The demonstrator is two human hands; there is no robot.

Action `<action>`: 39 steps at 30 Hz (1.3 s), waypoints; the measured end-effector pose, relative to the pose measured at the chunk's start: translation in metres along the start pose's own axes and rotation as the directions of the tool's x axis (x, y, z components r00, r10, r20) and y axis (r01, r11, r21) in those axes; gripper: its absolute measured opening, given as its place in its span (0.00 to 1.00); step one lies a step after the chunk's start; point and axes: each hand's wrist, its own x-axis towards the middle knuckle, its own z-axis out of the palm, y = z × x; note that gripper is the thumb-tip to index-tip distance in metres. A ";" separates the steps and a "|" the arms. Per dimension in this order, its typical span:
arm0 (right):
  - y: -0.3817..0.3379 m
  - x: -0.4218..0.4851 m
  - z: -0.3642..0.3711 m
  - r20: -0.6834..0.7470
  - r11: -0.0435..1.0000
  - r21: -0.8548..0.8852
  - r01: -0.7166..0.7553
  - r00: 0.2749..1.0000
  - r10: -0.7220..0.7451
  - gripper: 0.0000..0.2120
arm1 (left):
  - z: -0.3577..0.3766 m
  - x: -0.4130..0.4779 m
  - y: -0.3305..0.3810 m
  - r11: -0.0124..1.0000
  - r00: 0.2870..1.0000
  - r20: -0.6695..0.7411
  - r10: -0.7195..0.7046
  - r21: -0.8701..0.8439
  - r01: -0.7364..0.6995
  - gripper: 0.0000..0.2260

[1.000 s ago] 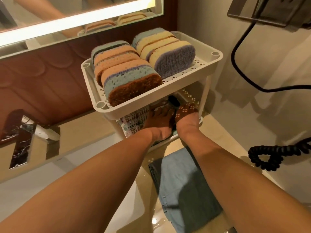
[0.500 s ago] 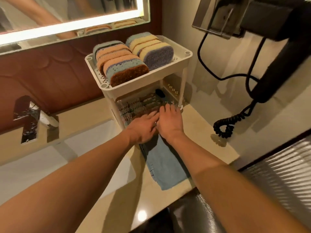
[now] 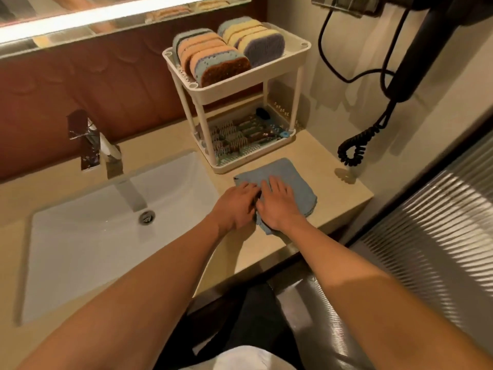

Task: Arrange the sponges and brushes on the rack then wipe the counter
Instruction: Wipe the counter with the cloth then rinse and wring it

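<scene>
Sponges (image 3: pixel 221 54) fill the rack (image 3: pixel 302 49), brushes (image 3: pixel 234 134) beneath. Left hand (image 3: pixel 237 205) and right hand (image 3: pixel 277 205) lie flat on the cloth (image 3: pixel 298 180) near the counter (image 3: pixel 336 188)'s front edge.

**Rack (image 3: pixel 240 85) behind, cloth (image 3: pixel 298 180) in front, sink (image 3: pixel 80 249) to the left**

At the back of the counter (image 3: pixel 336 188), right of the sink and faucet (image 3: pixel 112 156): the rack. On its top tier, sponges (image 3: pixel 213 57) on edge in two rows. In the bottom tier, what look like brushes (image 3: pixel 234 137), side by side. Just before the rack, flat on the counter, the cloth. On it the right hand (image 3: pixel 277 204), with the left hand (image 3: pixel 237 204) beside it at the cloth's left edge. On the right wall, a hair dryer (image 3: pixel 426 49).
</scene>
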 end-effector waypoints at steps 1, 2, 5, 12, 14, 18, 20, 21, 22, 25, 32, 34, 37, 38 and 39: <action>0.002 -0.003 0.001 0.014 1.000 0.010 0.018 1.000 -0.018 0.30 | 0.000 -0.006 0.004 1.000 1.000 0.007 -0.013 -0.006 0.013 0.21; 0.003 -0.006 0.003 0.017 0.999 0.012 0.034 0.999 -0.034 0.30 | -0.001 -0.010 0.007 0.999 1.000 0.012 -0.028 -0.019 0.028 0.20; 0.006 -0.012 0.006 0.006 0.995 -0.046 0.087 0.996 -0.087 0.30 | 0.004 -0.021 0.009 0.999 0.999 0.017 -0.040 -0.002 0.040 0.19; 0.009 -0.025 0.013 -0.121 0.980 -0.089 0.175 0.975 -0.185 0.22 | 0.007 -0.042 0.018 0.999 0.996 -0.091 -0.021 0.024 0.023 0.13; 0.006 -0.031 0.016 -0.221 0.977 -0.074 0.198 0.953 -0.209 0.17 | 0.008 -0.046 0.018 0.999 0.993 -0.116 -0.028 0.042 0.033 0.13; -0.003 -0.043 0.017 -0.303 0.967 -0.138 0.213 0.921 -0.246 0.01 | 0.008 -0.050 0.020 0.996 0.986 -0.154 -0.062 0.055 0.072 0.11; -0.007 -0.050 0.018 -0.308 0.963 -0.182 0.201 0.918 -0.250 0.05 | 0.007 -0.055 0.022 0.996 0.977 -0.196 -0.084 0.024 0.090 0.09; -0.009 -0.052 0.018 -0.319 0.965 -0.171 0.197 0.916 -0.244 0.06 | 0.006 -0.058 0.022 0.995 0.970 -0.223 -0.095 -0.003 0.097 0.09; -0.010 -0.054 0.019 -0.343 0.967 -0.154 0.201 0.907 -0.243 0.07 | 0.005 -0.061 0.022 0.995 0.961 -0.255 -0.104 -0.035 0.099 0.08; -0.017 -0.056 0.017 -0.413 0.967 -0.079 0.243 0.875 -0.254 0.07 | -0.008 -0.073 0.023 0.989 0.937 -0.326 -0.123 -0.124 0.087 0.07; -0.069 -0.060 -0.008 -0.447 0.913 0.053 0.404 0.827 -0.340 0.06 | -0.029 -0.113 0.016 0.933 0.873 -0.407 -0.269 -0.336 0.130 0.12; -0.085 -0.063 -0.017 -0.469 0.887 0.111 0.447 0.811 -0.350 0.09 | -0.036 -0.126 0.014 0.905 0.839 -0.439 -0.320 -0.403 0.134 0.11; -0.108 -0.070 -0.030 -0.493 0.841 0.199 0.502 0.793 -0.357 0.11 | -0.045 -0.143 0.006 0.855 0.765 -0.492 -0.415 -0.499 0.142 0.07; -0.114 -0.071 -0.034 -0.510 0.828 0.203 0.523 0.778 -0.367 0.11 | -0.049 -0.148 0.003 0.847 0.740 -0.511 -0.437 -0.511 0.147 0.06; -0.121 -0.072 -0.037 -0.527 0.817 0.194 0.544 0.760 -0.381 0.11 | -0.052 -0.154 0.000 0.846 0.717 -0.533 -0.449 -0.513 0.149 0.05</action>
